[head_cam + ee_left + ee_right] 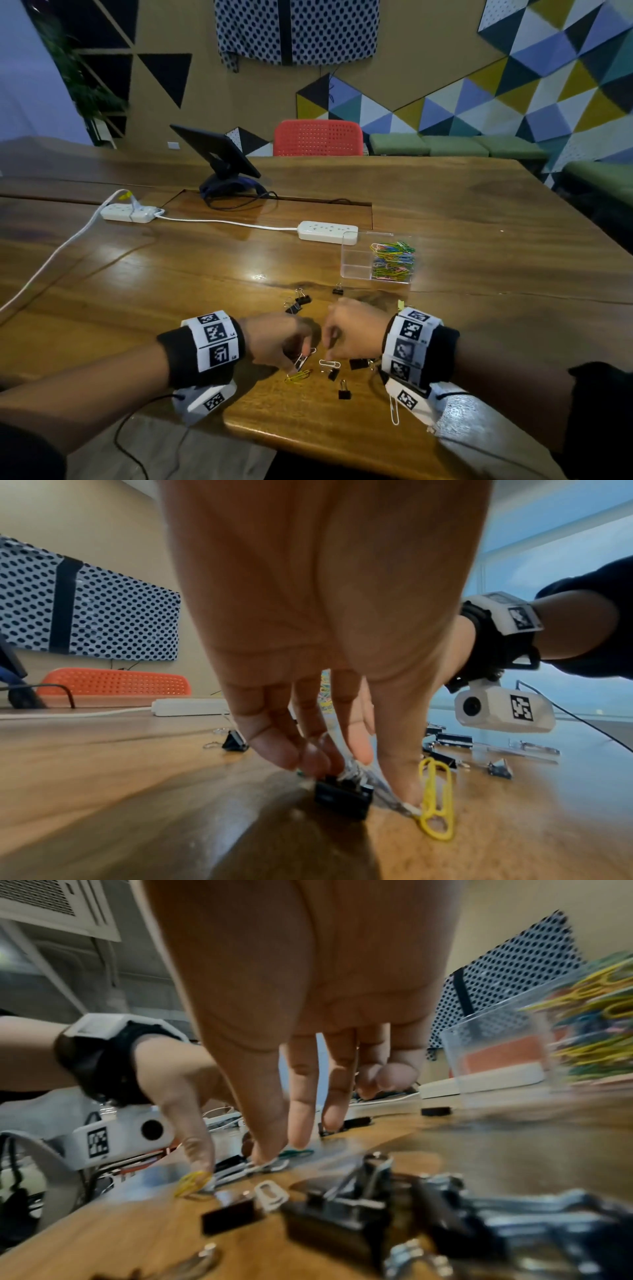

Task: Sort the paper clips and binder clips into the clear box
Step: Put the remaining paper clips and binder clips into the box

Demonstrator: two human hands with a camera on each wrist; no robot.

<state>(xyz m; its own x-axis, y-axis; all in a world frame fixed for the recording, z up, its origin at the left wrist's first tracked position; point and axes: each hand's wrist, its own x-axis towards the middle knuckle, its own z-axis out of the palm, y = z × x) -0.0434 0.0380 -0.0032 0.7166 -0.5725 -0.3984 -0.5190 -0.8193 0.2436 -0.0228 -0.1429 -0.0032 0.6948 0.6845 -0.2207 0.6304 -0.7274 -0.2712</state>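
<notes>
My left hand (297,358) pinches a black binder clip (303,359) by its wire handles near the table's front edge; in the left wrist view the fingertips (308,758) sit on that binder clip (342,798), with a yellow paper clip (436,799) beside the thumb. My right hand (330,347) points its fingers down, and the thumb tip touches a white paper clip (270,1165). Several loose binder clips (344,393) lie around both hands. The clear box (356,270) stands farther back on the right, with coloured paper clips (392,260) in its right compartment.
Two white power strips (327,233) and their cable cross the table behind the box. A tablet on a stand (219,154) is at the back, with a red chair (318,137) behind it. Another white paper clip (394,411) lies under my right wrist.
</notes>
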